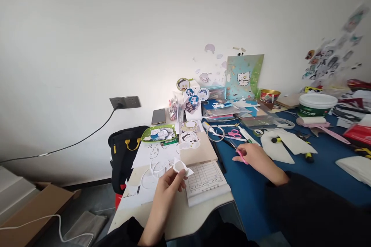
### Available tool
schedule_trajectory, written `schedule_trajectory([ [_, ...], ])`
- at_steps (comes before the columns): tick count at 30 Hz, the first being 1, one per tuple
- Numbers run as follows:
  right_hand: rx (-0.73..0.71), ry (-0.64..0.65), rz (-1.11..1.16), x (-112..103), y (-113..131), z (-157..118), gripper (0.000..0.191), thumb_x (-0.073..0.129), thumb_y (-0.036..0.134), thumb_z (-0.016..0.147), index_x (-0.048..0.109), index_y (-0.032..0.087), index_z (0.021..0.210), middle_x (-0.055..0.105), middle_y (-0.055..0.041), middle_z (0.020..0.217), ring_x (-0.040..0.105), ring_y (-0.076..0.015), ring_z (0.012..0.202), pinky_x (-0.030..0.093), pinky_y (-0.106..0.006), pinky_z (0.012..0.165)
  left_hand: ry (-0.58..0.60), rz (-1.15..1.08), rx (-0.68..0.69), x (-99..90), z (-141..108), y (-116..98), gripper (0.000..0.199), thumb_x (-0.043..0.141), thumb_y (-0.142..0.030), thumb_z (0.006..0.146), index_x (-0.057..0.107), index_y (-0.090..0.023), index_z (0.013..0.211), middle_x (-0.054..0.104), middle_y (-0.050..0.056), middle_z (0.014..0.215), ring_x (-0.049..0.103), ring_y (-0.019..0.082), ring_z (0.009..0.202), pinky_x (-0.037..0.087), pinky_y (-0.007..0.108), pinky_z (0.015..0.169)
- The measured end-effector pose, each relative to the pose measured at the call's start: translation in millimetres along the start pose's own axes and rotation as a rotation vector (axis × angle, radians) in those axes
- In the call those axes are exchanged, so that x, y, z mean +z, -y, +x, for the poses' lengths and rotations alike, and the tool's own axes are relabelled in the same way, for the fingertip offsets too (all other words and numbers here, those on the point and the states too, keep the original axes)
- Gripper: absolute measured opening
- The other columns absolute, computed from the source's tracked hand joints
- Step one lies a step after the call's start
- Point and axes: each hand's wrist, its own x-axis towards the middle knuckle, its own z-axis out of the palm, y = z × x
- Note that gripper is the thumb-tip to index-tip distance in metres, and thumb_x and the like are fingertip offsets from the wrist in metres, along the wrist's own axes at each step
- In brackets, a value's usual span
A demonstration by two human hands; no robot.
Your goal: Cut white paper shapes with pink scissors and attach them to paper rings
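My left hand (169, 189) pinches a small white paper cutout (180, 166) above the cream table. Beneath and right of it lies a printed form pad (205, 179). Over the blue table, my right hand (249, 155) has its fingers on the pink handle of a pair of scissors (242, 156), whose blades point up and left. A second pink-handled pair of scissors (234, 134) lies just beyond. White paper strips curl beside my left hand. A cartoon cutout (189, 140) rests on the beige board (199, 153).
A green tray (143, 136) of cutouts and a phone (158, 116) stand at the back left. A white-lidded tub (317, 104), white cloth pieces (278, 152) and a pink roller (336, 135) are to the right. A black bag (116, 162) is beside the table.
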Motion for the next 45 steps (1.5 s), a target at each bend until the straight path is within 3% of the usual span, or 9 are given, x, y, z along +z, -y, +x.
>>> schedule_trajectory([
  [3,0.013,0.104,0.032,0,0,0,0.013,0.068,0.029,0.072,0.062,0.018,0.075,0.065,-0.0019,0.068,0.059,-0.0139,0.045,0.040,-0.024,0.044,-0.079,0.033,0.025,-2.6,-5,-3,0.035,0.062,-0.051,0.073,0.062,-0.017,0.065,0.055,0.000,0.052,0.047,0.015,0.054,0.038,0.027,0.059],
  [7,0.017,0.164,0.011,-11,2,-1,0.028,0.066,0.029,0.078,0.065,0.017,0.102,0.068,-0.0075,0.100,0.061,-0.0106,0.046,0.049,-0.024,0.046,-0.108,0.019,0.029,-5.6,-7,-7,0.034,0.061,-0.051,0.074,0.062,-0.017,0.066,0.054,0.000,0.054,0.047,0.016,0.056,0.039,0.028,0.060],
  [12,-0.056,0.021,-0.144,-7,35,25,0.026,0.053,0.031,0.092,0.058,0.019,0.115,0.059,-0.0079,0.119,0.061,-0.0199,0.097,0.052,-0.040,0.082,-0.139,0.037,0.065,-4.2,-7,-9,0.033,0.060,-0.049,0.075,0.061,-0.018,0.065,0.053,0.000,0.054,0.050,0.018,0.061,0.039,0.028,0.062],
  [18,-0.096,-0.061,-0.283,31,79,73,0.029,0.055,0.030,0.091,0.056,0.018,0.118,0.058,-0.0088,0.120,0.060,-0.0211,0.099,0.052,-0.041,0.082,-0.184,0.025,0.056,-2.3,-10,-11,0.035,0.064,-0.050,0.070,0.061,-0.017,0.060,0.055,0.000,0.054,0.050,0.017,0.055,0.041,0.029,0.060],
  [24,-0.048,-0.129,-0.222,33,74,80,0.028,0.054,0.030,0.092,0.056,0.018,0.118,0.058,-0.0088,0.120,0.060,-0.0207,0.099,0.052,-0.041,0.083,-0.167,0.022,0.072,0.0,-9,-9,0.034,0.061,-0.049,0.073,0.067,-0.016,0.065,0.061,0.003,0.059,0.053,0.017,0.056,0.042,0.028,0.058],
  [33,-0.166,-0.033,0.338,-22,45,70,0.026,0.040,0.032,0.095,0.060,0.016,0.095,0.068,-0.0083,0.099,0.063,-0.0216,0.096,0.049,-0.034,0.084,-0.105,-0.012,0.068,4.9,34,-40,0.025,0.062,-0.041,0.076,0.072,-0.018,0.075,0.070,0.006,0.081,0.059,0.020,0.072,0.044,0.030,0.071],
  [37,-0.302,0.151,0.643,-23,51,57,0.028,0.037,0.041,0.092,0.056,0.019,0.092,0.066,-0.0049,0.089,0.064,-0.0179,0.087,0.050,-0.031,0.081,0.146,-0.130,0.125,26.9,72,-54,0.016,0.064,-0.032,0.077,0.075,-0.020,0.079,0.067,0.007,0.112,0.054,0.027,0.110,0.037,0.034,0.094],
  [41,-0.318,0.414,1.146,-10,59,49,0.023,0.050,0.041,0.088,0.056,0.019,0.088,0.060,-0.0030,0.077,0.062,-0.0183,0.079,0.049,-0.035,0.079,0.326,-0.441,0.041,44.0,89,-53,0.018,0.064,-0.031,0.078,0.072,-0.016,0.073,0.068,0.007,0.091,0.058,0.019,0.085,0.044,0.029,0.081],
  [45,-0.176,0.073,0.503,-6,41,30,0.020,0.053,0.037,0.087,0.063,0.023,0.097,0.064,-0.0063,0.100,0.058,-0.0232,0.096,0.043,-0.040,0.090,0.140,-0.635,-0.052,35.7,86,-48,0.014,0.069,-0.028,0.075,0.066,-0.015,0.070,0.057,0.000,0.066,0.048,0.010,0.061,0.041,0.021,0.060],
])
